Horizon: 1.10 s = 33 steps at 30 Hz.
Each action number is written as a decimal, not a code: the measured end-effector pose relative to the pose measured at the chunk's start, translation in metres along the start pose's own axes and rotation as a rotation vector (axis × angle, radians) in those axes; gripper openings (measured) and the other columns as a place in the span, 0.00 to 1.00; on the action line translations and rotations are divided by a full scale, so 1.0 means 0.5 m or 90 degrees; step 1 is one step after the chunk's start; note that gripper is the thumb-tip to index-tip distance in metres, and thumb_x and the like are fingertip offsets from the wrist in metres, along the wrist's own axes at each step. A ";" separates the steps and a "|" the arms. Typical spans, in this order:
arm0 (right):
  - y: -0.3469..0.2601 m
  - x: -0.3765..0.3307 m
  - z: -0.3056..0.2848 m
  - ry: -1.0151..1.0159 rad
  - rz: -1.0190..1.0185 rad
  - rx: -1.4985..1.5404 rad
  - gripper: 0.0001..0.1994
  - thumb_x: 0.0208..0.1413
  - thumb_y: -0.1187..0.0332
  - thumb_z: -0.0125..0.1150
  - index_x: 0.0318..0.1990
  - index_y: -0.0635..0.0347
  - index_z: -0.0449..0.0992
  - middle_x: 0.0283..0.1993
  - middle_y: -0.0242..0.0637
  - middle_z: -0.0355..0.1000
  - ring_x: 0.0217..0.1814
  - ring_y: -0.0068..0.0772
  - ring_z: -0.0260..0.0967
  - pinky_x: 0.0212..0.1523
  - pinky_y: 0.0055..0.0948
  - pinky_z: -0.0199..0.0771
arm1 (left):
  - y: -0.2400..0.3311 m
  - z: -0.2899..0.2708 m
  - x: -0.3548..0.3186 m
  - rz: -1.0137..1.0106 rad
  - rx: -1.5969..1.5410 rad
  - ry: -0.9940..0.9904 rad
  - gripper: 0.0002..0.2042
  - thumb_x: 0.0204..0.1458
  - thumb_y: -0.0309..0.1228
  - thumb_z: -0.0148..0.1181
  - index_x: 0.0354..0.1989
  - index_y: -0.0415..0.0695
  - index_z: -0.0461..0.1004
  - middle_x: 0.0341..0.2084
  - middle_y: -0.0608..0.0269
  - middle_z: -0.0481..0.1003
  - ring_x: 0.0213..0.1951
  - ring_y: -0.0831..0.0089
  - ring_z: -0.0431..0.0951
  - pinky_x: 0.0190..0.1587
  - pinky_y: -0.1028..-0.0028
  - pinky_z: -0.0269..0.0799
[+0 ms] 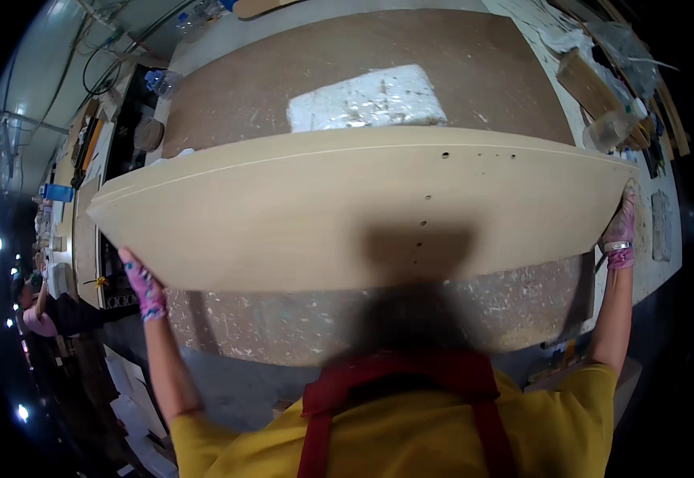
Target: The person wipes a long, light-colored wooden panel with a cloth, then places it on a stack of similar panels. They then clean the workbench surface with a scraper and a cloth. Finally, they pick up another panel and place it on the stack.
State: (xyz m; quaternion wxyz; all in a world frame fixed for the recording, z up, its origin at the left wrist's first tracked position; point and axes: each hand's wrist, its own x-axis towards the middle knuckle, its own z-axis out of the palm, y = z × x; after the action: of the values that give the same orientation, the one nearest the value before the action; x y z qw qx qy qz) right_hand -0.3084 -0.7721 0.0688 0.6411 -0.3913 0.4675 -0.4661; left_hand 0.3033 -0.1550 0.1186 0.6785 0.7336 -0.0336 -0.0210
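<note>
A long pale wooden panel [283, 215] with several drilled holes spans the view in front of me, above a brown work board [235, 95]. My left hand [144, 285], in a pink patterned glove, grips the panel's left end, its thumb along the edge and its other fingers hidden beneath. At the opposite end my right hand [621, 227], gloved the same way, holds the right edge with its fingers partly hidden. Behind the panel lies a flat white, shiny wrapped block [367, 99], its near side covered by the panel.
Clear plastic bags [625, 52], a wooden block [590, 82] and a plastic container [608, 130] crowd the right side. Plastic bottles [161, 82] stand at the far left. Another person [40, 311] is at a bench farther left. A grey strip [660, 225] lies beyond my right hand.
</note>
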 end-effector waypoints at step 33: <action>0.189 0.345 -0.036 -0.059 -0.395 -0.369 0.22 0.64 0.71 0.33 0.64 0.70 0.53 0.67 0.45 0.55 0.66 0.34 0.57 0.65 0.28 0.55 | -0.105 0.115 -0.038 0.333 0.588 0.115 0.32 0.54 0.41 0.53 0.65 0.40 0.53 0.58 0.48 0.62 0.59 0.57 0.63 0.61 0.62 0.58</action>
State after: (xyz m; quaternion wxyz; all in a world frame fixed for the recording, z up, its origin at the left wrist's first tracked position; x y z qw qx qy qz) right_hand -0.2818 -0.9148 -0.0651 0.3545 -0.6981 0.4100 -0.4679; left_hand 0.2812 -0.2068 0.0615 0.2680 0.9215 -0.1628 0.2290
